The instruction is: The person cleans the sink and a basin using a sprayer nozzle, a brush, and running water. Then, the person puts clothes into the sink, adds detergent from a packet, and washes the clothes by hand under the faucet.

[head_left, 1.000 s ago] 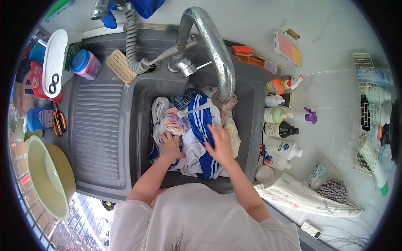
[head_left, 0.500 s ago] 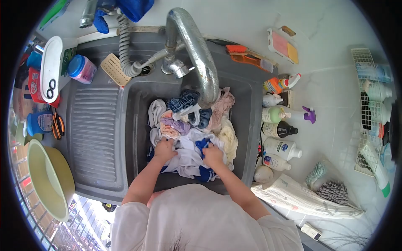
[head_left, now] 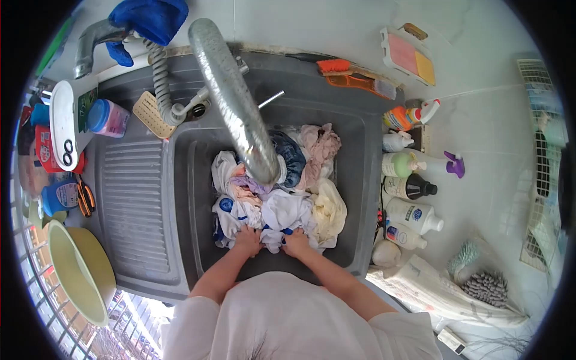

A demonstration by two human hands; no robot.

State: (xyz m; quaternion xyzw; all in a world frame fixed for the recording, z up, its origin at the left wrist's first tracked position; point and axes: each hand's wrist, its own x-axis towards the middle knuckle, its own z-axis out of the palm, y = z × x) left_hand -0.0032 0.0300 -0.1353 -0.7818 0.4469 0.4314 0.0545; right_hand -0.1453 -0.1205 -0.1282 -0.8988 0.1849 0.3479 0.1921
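A pile of laundry lies in the deep grey sink [head_left: 193, 240]. At its near edge my left hand [head_left: 247, 242] is closed on a white garment with blue patches [head_left: 287, 210]. My right hand [head_left: 295, 243] grips the same bunched cloth beside a blue patch, a short way to the right. Both sets of fingertips are partly sunk in the fabric. Around the hands lie a pale yellow garment [head_left: 329, 210], a dusty pink lacy one [head_left: 319, 153], dark blue denim [head_left: 289, 161] and a lilac piece [head_left: 255, 185]. The faucet spout [head_left: 237, 114] hangs over the pile and hides part of it.
Left of the sink is a ribbed drainboard [head_left: 133, 204], with a yellow-green basin [head_left: 81, 270] beyond it. Orange-handled scissors [head_left: 86, 197] lie near blue-capped tubs. Several bottles, among them a white bottle [head_left: 414, 215], line the right edge. An orange brush [head_left: 360, 84] rests behind.
Both hands have moved toward my body and closer together, drawing the white and blue cloth with them. The camera view has shifted, so the spout appears farther left and lower.
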